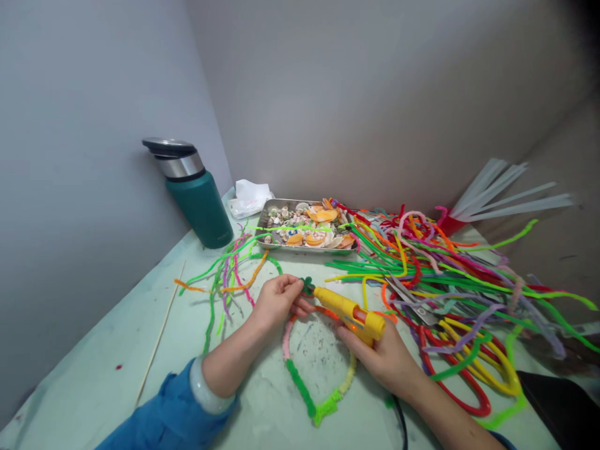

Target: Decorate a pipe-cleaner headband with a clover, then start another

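My right hand (382,356) is wrapped round the handle of a yellow hot glue gun (344,307), its nozzle pointing left. Between the fingers of my left hand (281,300) is a small dark green pipe-cleaner piece (307,285), shaped a little like a clover. The nozzle tip is at this piece; whether they touch I cannot tell. Under both hands a loop of pipe cleaners (300,384) in pink, green, yellow and orange lies on the table, its upper part partly hidden by the hands and the gun.
A metal tray (309,249) of shells stands at the back, beside a teal bottle (199,206). Many loose pipe cleaners (450,269) cover the right side, with scissors (412,299) among them. Glue sticks (492,190) stand in a red cup. A thin wooden stick (162,331) lies left.
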`<move>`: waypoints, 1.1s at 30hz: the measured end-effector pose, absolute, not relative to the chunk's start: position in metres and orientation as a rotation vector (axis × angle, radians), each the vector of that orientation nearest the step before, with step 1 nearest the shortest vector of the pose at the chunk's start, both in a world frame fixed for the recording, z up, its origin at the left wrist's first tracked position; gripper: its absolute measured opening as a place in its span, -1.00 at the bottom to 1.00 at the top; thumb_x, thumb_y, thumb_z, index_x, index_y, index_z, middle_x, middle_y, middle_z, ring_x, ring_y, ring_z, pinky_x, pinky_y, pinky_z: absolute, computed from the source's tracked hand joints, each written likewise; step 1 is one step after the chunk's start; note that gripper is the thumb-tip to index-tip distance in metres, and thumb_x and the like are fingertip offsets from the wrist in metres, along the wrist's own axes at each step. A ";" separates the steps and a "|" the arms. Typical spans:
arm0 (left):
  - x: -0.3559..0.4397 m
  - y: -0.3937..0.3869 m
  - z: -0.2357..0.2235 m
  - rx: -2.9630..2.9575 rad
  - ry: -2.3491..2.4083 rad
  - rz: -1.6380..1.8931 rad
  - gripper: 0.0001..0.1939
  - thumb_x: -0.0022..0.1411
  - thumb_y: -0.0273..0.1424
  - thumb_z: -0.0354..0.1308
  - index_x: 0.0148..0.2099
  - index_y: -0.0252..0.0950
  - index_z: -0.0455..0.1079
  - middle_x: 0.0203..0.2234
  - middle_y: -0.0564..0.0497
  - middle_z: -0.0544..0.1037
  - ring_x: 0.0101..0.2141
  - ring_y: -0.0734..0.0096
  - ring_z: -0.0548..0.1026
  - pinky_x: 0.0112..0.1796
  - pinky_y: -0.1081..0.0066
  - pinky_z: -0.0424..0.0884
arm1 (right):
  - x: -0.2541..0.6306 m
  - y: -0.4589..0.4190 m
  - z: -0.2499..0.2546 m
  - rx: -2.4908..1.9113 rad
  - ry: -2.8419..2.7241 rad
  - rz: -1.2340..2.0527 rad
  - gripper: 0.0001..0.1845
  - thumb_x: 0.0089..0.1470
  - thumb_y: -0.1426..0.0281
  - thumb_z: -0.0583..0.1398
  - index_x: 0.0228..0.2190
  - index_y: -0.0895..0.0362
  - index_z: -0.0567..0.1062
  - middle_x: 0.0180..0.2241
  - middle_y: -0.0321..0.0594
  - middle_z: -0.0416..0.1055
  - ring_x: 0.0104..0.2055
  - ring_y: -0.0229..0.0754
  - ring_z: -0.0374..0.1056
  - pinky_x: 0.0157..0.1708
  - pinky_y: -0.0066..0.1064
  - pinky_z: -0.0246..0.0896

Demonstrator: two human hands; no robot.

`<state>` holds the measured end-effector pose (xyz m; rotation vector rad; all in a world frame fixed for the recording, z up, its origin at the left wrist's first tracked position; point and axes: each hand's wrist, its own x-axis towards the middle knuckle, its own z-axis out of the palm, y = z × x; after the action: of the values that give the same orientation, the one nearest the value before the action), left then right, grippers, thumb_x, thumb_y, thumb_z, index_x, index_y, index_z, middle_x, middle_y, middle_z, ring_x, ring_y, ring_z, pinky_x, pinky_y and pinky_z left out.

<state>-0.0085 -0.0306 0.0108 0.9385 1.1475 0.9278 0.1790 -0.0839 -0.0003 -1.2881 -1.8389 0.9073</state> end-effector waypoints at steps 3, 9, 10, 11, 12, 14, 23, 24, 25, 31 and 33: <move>-0.009 -0.031 0.011 0.943 1.138 0.932 -0.78 0.11 -0.29 0.14 -0.36 -0.36 0.25 -0.69 -0.03 0.50 -0.68 0.48 0.45 -0.61 0.56 0.34 | 0.179 -0.084 -0.001 -1.294 -1.841 0.905 -0.77 0.05 0.34 0.12 -0.27 0.19 0.48 -0.44 -0.23 0.45 -0.44 -0.18 0.34 -0.43 -0.43 0.27; -0.009 -0.031 0.011 0.949 1.135 0.941 -0.76 0.09 -0.27 0.15 -0.37 -0.37 0.27 -0.70 -0.03 0.50 -0.68 0.47 0.45 -0.61 0.55 0.35 | 0.179 -0.084 -0.002 -1.286 -1.835 0.916 -0.77 0.05 0.34 0.13 -0.27 0.19 0.48 -0.39 -0.21 0.48 -0.38 -0.15 0.38 -0.37 -0.42 0.29; -0.009 -0.031 0.011 0.952 1.137 0.938 -0.76 0.09 -0.27 0.15 -0.37 -0.37 0.27 -0.70 -0.03 0.50 -0.68 0.46 0.45 -0.61 0.54 0.35 | 0.179 -0.084 -0.002 -1.280 -1.834 0.917 -0.77 0.05 0.35 0.13 -0.26 0.19 0.48 -0.38 -0.21 0.48 -0.37 -0.15 0.38 -0.37 -0.42 0.29; -0.009 -0.031 0.011 0.954 1.140 0.935 -0.76 0.08 -0.27 0.15 -0.37 -0.37 0.27 -0.69 -0.03 0.50 -0.68 0.46 0.45 -0.61 0.54 0.35 | 0.179 -0.083 -0.001 -1.273 -1.834 0.918 -0.77 0.05 0.35 0.13 -0.26 0.19 0.48 -0.38 -0.21 0.49 -0.37 -0.15 0.38 -0.35 -0.42 0.29; -0.009 -0.030 0.011 0.954 1.143 0.931 -0.76 0.08 -0.27 0.15 -0.37 -0.37 0.26 -0.69 -0.04 0.51 -0.68 0.46 0.45 -0.61 0.54 0.35 | 0.179 -0.083 0.000 -1.268 -1.833 0.917 -0.77 0.04 0.36 0.13 -0.26 0.19 0.48 -0.37 -0.21 0.49 -0.36 -0.15 0.38 -0.35 -0.42 0.30; -0.009 -0.030 0.011 0.951 1.147 0.928 -0.77 0.08 -0.28 0.15 -0.37 -0.37 0.26 -0.69 -0.04 0.51 -0.68 0.47 0.45 -0.61 0.54 0.35 | 0.179 -0.083 0.000 -1.274 -1.835 0.911 -0.77 0.04 0.36 0.14 -0.26 0.19 0.49 -0.38 -0.21 0.49 -0.37 -0.15 0.39 -0.36 -0.42 0.30; -0.009 -0.031 0.011 0.936 1.128 0.946 -0.73 0.04 -0.26 0.20 -0.34 -0.36 0.27 -0.69 -0.02 0.50 -0.67 0.46 0.46 -0.61 0.54 0.35 | 0.180 -0.085 -0.004 -1.282 -1.805 0.954 -0.71 0.05 0.34 0.14 -0.19 0.19 0.48 -0.39 -0.19 0.49 -0.35 -0.12 0.40 -0.35 -0.39 0.32; -0.009 -0.030 0.010 0.939 1.131 0.944 -0.74 0.04 -0.26 0.19 -0.35 -0.36 0.27 -0.69 -0.02 0.50 -0.67 0.46 0.46 -0.61 0.54 0.35 | 0.181 -0.085 -0.004 -1.282 -1.802 0.954 -0.72 0.04 0.34 0.14 -0.20 0.20 0.49 -0.39 -0.19 0.49 -0.36 -0.12 0.40 -0.35 -0.40 0.33; -0.009 -0.030 0.010 0.942 1.136 0.940 -0.75 0.06 -0.27 0.18 -0.35 -0.36 0.27 -0.69 -0.02 0.50 -0.67 0.46 0.46 -0.61 0.55 0.35 | 0.181 -0.085 -0.004 -1.283 -1.800 0.953 -0.72 0.04 0.34 0.14 -0.21 0.19 0.49 -0.37 -0.19 0.49 -0.36 -0.12 0.40 -0.36 -0.39 0.33; -0.009 -0.029 0.009 0.952 1.160 0.921 -0.82 0.13 -0.32 0.10 -0.36 -0.36 0.26 -0.69 -0.02 0.50 -0.69 0.48 0.45 -0.61 0.55 0.34 | 0.181 -0.085 -0.004 -1.281 -1.795 0.960 -0.70 0.04 0.35 0.14 -0.18 0.19 0.48 -0.31 -0.17 0.50 -0.30 -0.09 0.41 -0.30 -0.36 0.34; -0.009 -0.029 0.008 0.958 1.164 0.916 -0.83 0.14 -0.33 0.09 -0.35 -0.36 0.26 -0.68 -0.03 0.51 -0.68 0.47 0.45 -0.61 0.54 0.35 | 0.181 -0.085 -0.004 -1.282 -1.795 0.965 -0.69 0.04 0.34 0.14 -0.16 0.19 0.48 -0.33 -0.17 0.49 -0.29 -0.08 0.41 -0.28 -0.35 0.33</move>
<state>-0.0087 -0.0291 0.0078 0.9581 1.1638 0.9164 0.1806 -0.0852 -0.0038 -1.2820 -1.7946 0.9650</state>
